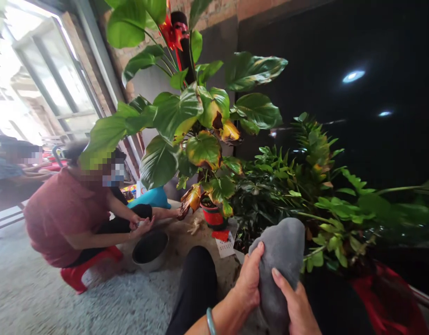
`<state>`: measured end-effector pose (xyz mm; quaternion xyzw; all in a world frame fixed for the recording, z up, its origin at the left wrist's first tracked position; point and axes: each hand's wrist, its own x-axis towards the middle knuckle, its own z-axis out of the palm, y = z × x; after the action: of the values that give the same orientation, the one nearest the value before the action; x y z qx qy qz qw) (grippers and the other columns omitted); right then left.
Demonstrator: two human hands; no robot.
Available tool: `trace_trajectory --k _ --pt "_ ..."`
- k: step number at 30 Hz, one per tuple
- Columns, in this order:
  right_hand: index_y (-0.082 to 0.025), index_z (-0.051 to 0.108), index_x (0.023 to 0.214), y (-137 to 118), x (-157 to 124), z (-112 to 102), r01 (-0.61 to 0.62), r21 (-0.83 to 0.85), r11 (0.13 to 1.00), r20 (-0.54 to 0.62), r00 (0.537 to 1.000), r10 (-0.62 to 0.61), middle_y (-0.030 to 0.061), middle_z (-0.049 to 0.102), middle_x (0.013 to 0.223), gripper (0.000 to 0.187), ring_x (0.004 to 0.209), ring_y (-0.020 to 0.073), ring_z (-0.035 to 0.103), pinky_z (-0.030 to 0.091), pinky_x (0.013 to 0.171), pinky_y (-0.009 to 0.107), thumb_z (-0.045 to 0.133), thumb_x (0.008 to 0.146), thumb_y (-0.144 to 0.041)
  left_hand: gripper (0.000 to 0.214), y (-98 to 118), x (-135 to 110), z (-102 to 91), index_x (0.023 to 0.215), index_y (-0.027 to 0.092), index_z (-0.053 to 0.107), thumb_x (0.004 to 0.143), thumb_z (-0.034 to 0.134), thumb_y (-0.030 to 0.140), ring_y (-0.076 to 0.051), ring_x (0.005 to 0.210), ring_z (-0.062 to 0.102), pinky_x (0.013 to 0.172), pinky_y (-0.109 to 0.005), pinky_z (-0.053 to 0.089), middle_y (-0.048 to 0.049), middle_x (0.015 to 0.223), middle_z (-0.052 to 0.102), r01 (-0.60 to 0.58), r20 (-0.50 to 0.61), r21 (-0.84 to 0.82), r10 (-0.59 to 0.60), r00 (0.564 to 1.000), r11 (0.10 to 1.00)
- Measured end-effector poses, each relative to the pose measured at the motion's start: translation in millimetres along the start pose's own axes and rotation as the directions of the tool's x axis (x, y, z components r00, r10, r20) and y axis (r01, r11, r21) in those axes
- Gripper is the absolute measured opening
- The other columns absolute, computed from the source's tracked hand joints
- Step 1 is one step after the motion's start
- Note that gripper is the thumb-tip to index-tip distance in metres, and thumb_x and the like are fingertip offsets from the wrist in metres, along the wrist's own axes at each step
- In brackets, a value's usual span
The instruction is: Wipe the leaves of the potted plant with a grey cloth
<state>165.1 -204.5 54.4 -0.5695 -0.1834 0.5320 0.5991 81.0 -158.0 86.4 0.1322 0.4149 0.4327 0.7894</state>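
A grey, soft plush piece [283,251], long and rounded at the top like a slipper or shoe lining, is held upright in front of me. My left hand [249,274], with a pale bangle [210,321] at the wrist, grips its left edge, thumb pointing up. On the lower right side my right hand [294,298] clasps the same piece, its thumb pressed on the front face. The fingers behind the piece are hidden, and its lower end runs toward the bottom of the picture. My dark-trousered knee [198,274] is left of my hands.
Ahead stands a tall leafy plant in a red pot [212,215]. More green plants [335,204] crowd the right side. At left a person in a red shirt [67,209] sits on a red stool [91,267], hands over a dark bucket [150,251]. Another person [11,163] sits farther back.
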Motion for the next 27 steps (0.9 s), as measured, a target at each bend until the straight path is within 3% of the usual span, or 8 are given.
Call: trace_trajectory --k 3,6,12,17,20,23,25,27 --pt "-0.019 0.070 0.094 5 7 -13 0.074 -0.076 0.994 0.009 0.997 -0.074 0.0072 0.076 0.086 0.057 0.100 0.0364 0.065 0.053 0.082 0.041 0.078 0.049 -0.053 0.044 4 -3 3.1 0.094 0.012 0.066 0.068 0.069 0.048 -0.029 0.097 0.064 0.085 -0.036 0.050 -0.0131 0.090 0.072 0.083 0.146 -0.024 -0.079 0.986 0.996" --pt "-0.022 0.070 0.094 7 10 -21 0.110 -0.098 0.989 0.049 0.993 -0.105 0.0061 0.076 0.093 0.052 0.106 0.0365 0.062 0.053 0.084 0.040 0.077 0.051 -0.052 0.049 7 -2 1.4 0.089 0.011 0.068 0.067 0.067 0.055 -0.031 0.098 0.064 0.084 -0.038 0.049 -0.0155 0.089 0.072 0.123 0.219 0.003 -0.121 0.968 0.992" --pt "-0.019 0.070 0.089 6 11 -14 0.072 -0.108 0.991 0.039 0.997 -0.068 0.0063 0.076 0.078 0.049 0.092 0.0377 0.067 0.055 0.076 0.043 0.078 0.051 -0.050 0.054 3 10 -9.7 0.099 0.015 0.066 0.061 0.075 0.051 -0.028 0.093 0.064 0.083 -0.037 0.048 -0.0118 0.093 0.071 0.033 0.187 0.031 -0.038 0.982 0.999" --pt "-0.018 0.070 0.074 -6 9 -2 0.102 -0.145 0.984 -0.025 0.994 -0.107 0.0079 0.074 0.066 0.045 0.077 0.0377 0.069 0.055 0.068 0.044 0.078 0.044 -0.051 0.048 2 22 -9.8 0.084 0.016 0.064 0.052 0.079 0.049 -0.025 0.085 0.061 0.075 -0.033 0.046 -0.0067 0.081 0.068 -0.140 0.118 0.118 0.126 0.985 0.983" --pt "-0.017 0.069 0.069 -29 9 -6 0.084 -0.248 0.965 -0.069 0.992 -0.104 0.0107 0.075 0.067 0.046 0.078 0.0382 0.069 0.054 0.070 0.043 0.078 0.039 -0.052 0.031 28 40 -14.2 0.069 0.018 0.061 0.055 0.075 0.043 -0.021 0.080 0.057 0.069 -0.029 0.042 -0.0023 0.074 0.063 -0.330 -0.010 0.248 0.343 0.939 0.911" --pt "-0.019 0.068 0.072 -64 11 -14 0.110 -0.294 0.950 -0.159 0.974 -0.162 0.0116 0.075 0.071 0.049 0.084 0.0400 0.068 0.053 0.075 0.045 0.076 0.039 -0.054 0.016 79 64 -26.3 0.064 0.019 0.060 0.055 0.071 0.024 -0.017 0.073 0.054 0.067 -0.026 0.038 0.0014 0.067 0.058 -0.496 -0.175 0.350 0.576 0.799 0.795" --pt "-0.020 0.068 0.076 -88 15 -19 0.157 -0.294 0.943 -0.210 0.952 -0.224 0.0123 0.076 0.076 0.049 0.090 0.0405 0.067 0.052 0.080 0.046 0.074 0.042 -0.054 0.010 114 77 -35.3 0.061 0.018 0.059 0.056 0.066 0.015 -0.016 0.069 0.054 0.065 -0.026 0.037 0.0020 0.061 0.057 -0.523 -0.298 0.371 0.632 0.716 0.767" --pt "-0.021 0.068 0.084 -105 21 -23 0.209 -0.297 0.932 -0.258 0.922 -0.289 0.0126 0.076 0.084 0.050 0.096 0.0397 0.065 0.051 0.084 0.043 0.072 0.047 -0.055 0.008 140 86 -41.5 0.063 0.017 0.063 0.058 0.061 0.011 -0.016 0.071 0.056 0.062 -0.025 0.036 -0.0004 0.064 0.062 -0.490 -0.355 0.372 0.609 0.709 0.788"
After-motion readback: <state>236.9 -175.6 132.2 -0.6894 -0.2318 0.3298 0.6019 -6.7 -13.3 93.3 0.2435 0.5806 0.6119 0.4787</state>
